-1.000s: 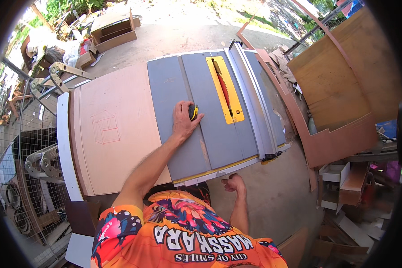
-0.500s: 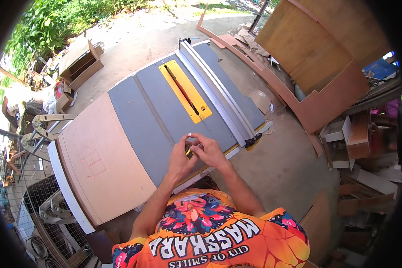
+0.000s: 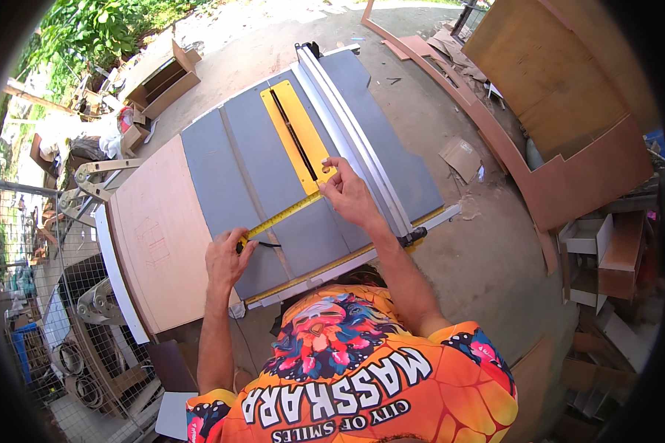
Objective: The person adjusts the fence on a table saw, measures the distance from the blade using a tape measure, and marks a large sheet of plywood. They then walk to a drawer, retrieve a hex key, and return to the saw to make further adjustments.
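A yellow tape measure (image 3: 281, 213) stretches across the grey table saw top (image 3: 236, 170). At its left end, my left hand (image 3: 227, 255) is closed around the dark case, mostly hidden by the fingers, with a black strap trailing to the right. My right hand (image 3: 347, 193) pinches the blade's free end beside the near end of the yellow insert plate (image 3: 297, 136). A dark slot (image 3: 293, 134) runs along that plate. The silver rip fence (image 3: 355, 140) lies just beyond my right hand.
A pale wood panel (image 3: 159, 236) with red pencil lines adjoins the saw on the left. Brown cut boards (image 3: 495, 148) lean at the right, near a flattened cardboard piece (image 3: 462, 159). An open wooden box (image 3: 162, 80) stands far left; wire mesh (image 3: 33, 221) is at the left.
My hands, close together before, have spread apart. The left went left with the case, the right went farther forward, and the tape is now drawn out between them. The view shifted slightly.
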Tool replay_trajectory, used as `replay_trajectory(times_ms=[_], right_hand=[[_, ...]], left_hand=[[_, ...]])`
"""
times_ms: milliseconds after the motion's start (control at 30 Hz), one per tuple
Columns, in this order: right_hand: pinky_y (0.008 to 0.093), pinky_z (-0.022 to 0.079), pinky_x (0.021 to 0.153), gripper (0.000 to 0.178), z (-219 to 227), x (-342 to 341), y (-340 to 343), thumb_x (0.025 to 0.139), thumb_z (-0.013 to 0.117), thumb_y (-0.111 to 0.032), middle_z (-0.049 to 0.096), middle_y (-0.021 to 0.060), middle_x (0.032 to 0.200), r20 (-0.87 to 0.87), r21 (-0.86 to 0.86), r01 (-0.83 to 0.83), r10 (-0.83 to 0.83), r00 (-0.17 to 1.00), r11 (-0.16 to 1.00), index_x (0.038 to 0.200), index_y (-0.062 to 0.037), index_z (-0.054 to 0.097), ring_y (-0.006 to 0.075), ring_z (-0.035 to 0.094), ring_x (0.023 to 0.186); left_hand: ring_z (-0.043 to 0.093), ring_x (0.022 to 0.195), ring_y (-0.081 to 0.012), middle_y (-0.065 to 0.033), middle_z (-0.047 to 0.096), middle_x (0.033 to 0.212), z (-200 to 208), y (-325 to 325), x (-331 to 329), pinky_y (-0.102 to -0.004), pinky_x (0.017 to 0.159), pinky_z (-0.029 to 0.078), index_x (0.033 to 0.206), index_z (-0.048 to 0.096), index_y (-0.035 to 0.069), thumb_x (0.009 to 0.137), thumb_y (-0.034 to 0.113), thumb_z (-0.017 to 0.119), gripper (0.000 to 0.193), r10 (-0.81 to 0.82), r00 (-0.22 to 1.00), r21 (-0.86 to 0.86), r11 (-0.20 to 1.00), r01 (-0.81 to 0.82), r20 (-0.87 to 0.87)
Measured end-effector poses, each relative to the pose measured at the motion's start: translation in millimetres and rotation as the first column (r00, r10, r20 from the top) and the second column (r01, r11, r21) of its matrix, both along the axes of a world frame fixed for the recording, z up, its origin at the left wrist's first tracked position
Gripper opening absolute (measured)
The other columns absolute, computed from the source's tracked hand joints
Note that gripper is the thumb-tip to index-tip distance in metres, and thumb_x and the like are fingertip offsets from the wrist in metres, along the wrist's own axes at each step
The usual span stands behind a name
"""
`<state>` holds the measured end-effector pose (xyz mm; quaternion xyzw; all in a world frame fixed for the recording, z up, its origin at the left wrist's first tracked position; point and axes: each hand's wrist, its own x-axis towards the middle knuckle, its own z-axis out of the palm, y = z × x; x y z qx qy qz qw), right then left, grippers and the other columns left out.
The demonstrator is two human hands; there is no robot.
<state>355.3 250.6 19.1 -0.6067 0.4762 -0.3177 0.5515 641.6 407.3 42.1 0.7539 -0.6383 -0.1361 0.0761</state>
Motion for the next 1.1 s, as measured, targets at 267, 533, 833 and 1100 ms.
replay_trajectory(times_ms=[267,533,833,1100], right_hand=[[0.0425,0.055,0.079,0.055,-59.8,-4.8,17.9,0.094,0.067,-0.007,0.067,0.0178,0.102,-0.229,-0.396,-0.006,-0.092,0.969,0.918,0.146,-0.0040,0.047,0.0286,0.069,0.078],[0.0424,0.055,0.078,0.059,-14.2,-48.6,85.9,0.093,0.067,-0.004,0.065,0.0219,0.114,-0.168,-0.118,0.064,-0.083,0.982,0.991,0.149,-0.0046,0.047,0.0325,0.069,0.081],[0.0296,0.058,0.072,0.041,-33.1,-88.9,120.8,0.096,0.066,-0.001,0.075,0.0114,0.097,-0.181,-0.111,-0.035,0.014,0.983,0.993,0.137,-0.0026,0.060,0.0154,0.070,0.078],[0.0337,0.059,0.074,0.046,-42.8,-40.0,82.1,0.094,0.067,0.000,0.073,0.0142,0.118,-0.130,-0.340,-0.128,0.088,0.988,0.932,0.139,-0.0041,0.058,0.0232,0.073,0.085]], left_hand=[[0.067,0.093,-0.0288,-0.0057,0.071,0.096,-26.2,16.1,9.1,-0.0418,0.078,0.055,0.101,0.075,0.014,0.087,0.024,0.079,0.017,0.073,0.993,-0.117,0.991,-0.062,0.097],[0.067,0.096,-0.0280,-0.0053,0.072,0.103,-37.7,3.2,10.0,-0.0412,0.080,0.056,0.104,0.078,0.015,0.088,0.023,0.078,0.018,0.049,0.993,-0.257,0.966,-0.019,0.110],[0.067,0.097,-0.0273,-0.0051,0.071,0.104,-36.4,8.4,-31.8,-0.0406,0.081,0.055,0.103,0.080,0.016,0.088,0.027,0.079,0.019,0.176,0.980,-0.115,0.979,-0.166,0.088],[0.067,0.099,-0.0284,-0.0057,0.071,0.107,-42.1,-0.4,-43.0,-0.0416,0.084,0.055,0.108,0.081,0.015,0.090,0.029,0.077,0.023,0.223,0.970,-0.171,0.964,-0.205,0.093]])
